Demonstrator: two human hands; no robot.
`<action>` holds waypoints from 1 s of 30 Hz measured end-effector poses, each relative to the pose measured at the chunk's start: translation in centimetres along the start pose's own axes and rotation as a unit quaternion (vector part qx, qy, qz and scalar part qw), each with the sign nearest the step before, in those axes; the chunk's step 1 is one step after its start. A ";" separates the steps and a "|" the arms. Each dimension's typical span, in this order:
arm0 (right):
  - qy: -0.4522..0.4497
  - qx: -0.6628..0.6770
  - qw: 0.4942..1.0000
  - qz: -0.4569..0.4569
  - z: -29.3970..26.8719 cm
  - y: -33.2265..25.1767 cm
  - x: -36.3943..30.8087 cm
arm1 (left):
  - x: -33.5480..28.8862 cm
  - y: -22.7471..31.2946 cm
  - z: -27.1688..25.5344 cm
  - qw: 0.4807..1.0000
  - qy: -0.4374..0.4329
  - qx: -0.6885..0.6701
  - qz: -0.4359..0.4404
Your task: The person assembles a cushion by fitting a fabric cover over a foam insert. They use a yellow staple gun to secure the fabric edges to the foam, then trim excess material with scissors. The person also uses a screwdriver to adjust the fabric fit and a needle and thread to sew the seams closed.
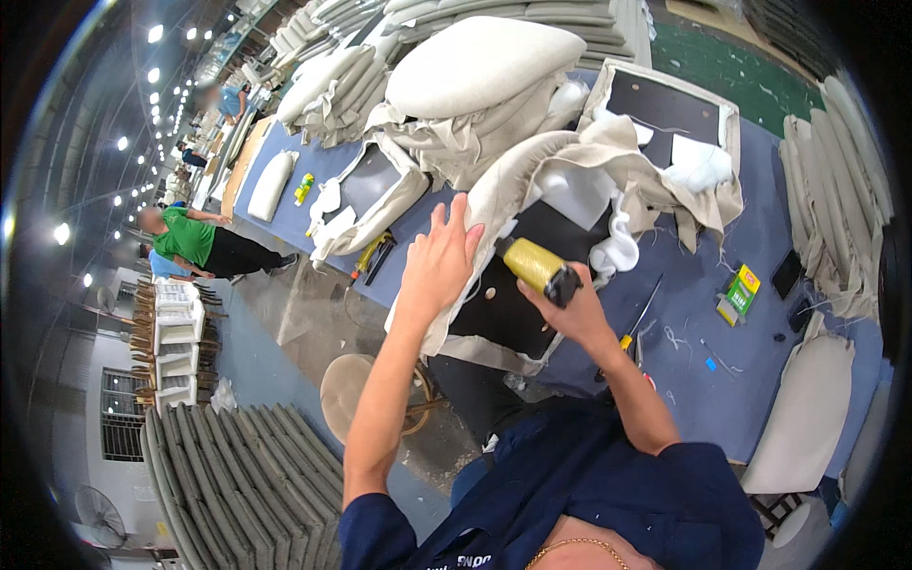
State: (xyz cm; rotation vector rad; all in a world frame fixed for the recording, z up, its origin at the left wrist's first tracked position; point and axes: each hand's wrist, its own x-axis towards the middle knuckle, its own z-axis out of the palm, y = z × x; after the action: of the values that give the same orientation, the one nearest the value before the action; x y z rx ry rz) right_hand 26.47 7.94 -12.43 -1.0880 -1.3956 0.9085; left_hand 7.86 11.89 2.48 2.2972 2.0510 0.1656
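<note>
A beige upholstered seat cushion [502, 182] lies bottom up in front of me, its black underside panel [503, 302] showing and loose fabric bunched toward the right. My left hand [443, 255] rests flat on its left edge, fingers stretched out. My right hand [576, 312] grips a yellow staple gun [530, 263], whose nose points at the inner side of the fabric edge. White padding [617, 237] pokes out along the cushion's right side. Where exactly the nose touches is hard to make out.
Blue-covered table with a screwdriver [644, 312], a green-yellow box [739, 294] and a phone [787, 275] at right. Another staple gun [371, 258] lies left. Cushions [484, 66] pile up behind. A round stool [348, 397] and stacked grey pads [242, 484] stand left; a person in green [187, 237] is beyond.
</note>
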 end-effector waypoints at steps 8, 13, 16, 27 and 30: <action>-0.051 0.118 0.992 -0.006 -1.0 -5.8 3.9 | -0.9 -0.5 -0.4 0.997 0.033 0.013 0.062; -0.118 0.072 0.990 0.019 -1.4 -5.4 4.0 | -1.1 -1.0 -0.4 0.996 0.021 0.005 0.092; -0.102 -0.014 0.995 -0.006 -0.8 -3.2 2.7 | -1.3 -0.7 -0.6 0.993 0.019 0.008 0.113; -0.086 0.057 0.995 0.002 -2.3 -5.9 -0.3 | -1.4 -2.4 -1.5 0.940 -0.007 -0.216 0.262; -0.074 0.099 0.991 0.051 -3.0 -6.9 -1.9 | -0.1 -3.4 -4.0 0.846 -0.205 -0.492 -0.003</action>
State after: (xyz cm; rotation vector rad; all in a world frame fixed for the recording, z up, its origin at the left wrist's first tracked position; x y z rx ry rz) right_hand 28.63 4.04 -6.09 -0.9639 -1.3458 1.1959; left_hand 3.99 12.06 6.09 1.4940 1.2726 0.5253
